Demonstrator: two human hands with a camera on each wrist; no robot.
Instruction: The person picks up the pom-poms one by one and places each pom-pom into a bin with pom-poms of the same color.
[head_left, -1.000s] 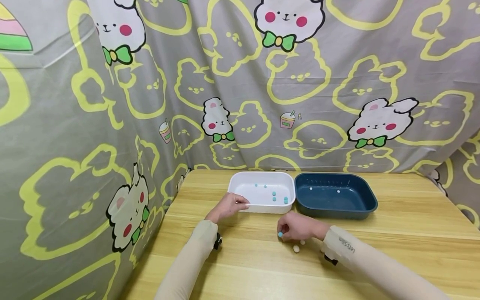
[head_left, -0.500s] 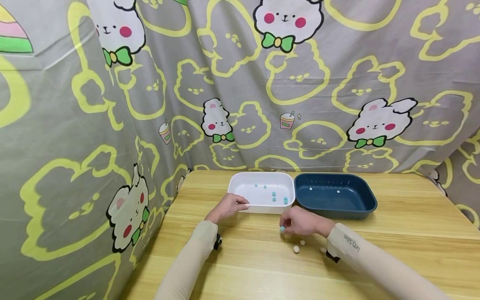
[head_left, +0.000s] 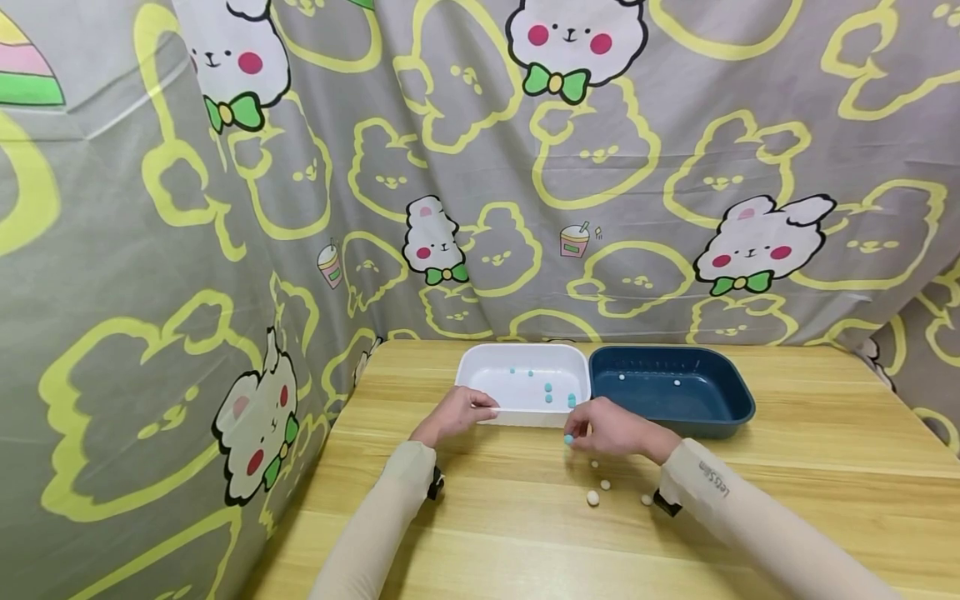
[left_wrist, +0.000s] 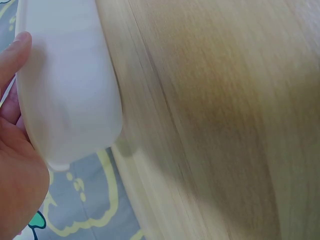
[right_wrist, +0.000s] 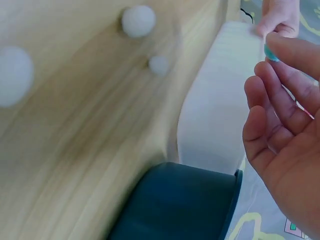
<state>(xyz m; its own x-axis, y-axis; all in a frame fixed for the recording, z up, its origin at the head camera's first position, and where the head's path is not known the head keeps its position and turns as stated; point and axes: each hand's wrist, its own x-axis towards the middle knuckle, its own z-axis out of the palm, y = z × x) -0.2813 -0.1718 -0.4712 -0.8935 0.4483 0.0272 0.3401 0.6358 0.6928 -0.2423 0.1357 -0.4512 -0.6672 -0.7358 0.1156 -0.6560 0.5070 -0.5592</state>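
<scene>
My left hand (head_left: 454,412) grips the near rim of a white plastic basin (head_left: 525,418); the left wrist view has the thumb (left_wrist: 19,49) on the basin's outer wall. Small teal balls (head_left: 548,387) lie scattered over the basin's floor. Between thumb and forefinger, my right hand (head_left: 617,429) pinches another teal ball (right_wrist: 270,53), just in front of the white basin's near right corner. The other fingers of that hand are loosely curled, as the right wrist view shows. Several white balls (head_left: 592,498) rest on the table below and nearer than this hand.
Touching the white basin on its right stands a dark blue basin (head_left: 671,425), with two small white balls (head_left: 677,383) inside. Both sit near the back edge of the wooden table (head_left: 495,533). A grey patterned curtain (head_left: 495,192) hangs behind and on the left.
My right hand has moved away from me, up towards the white basin, carrying the teal ball. A small white ball has come into view below it. The left hand stays on the rim.
</scene>
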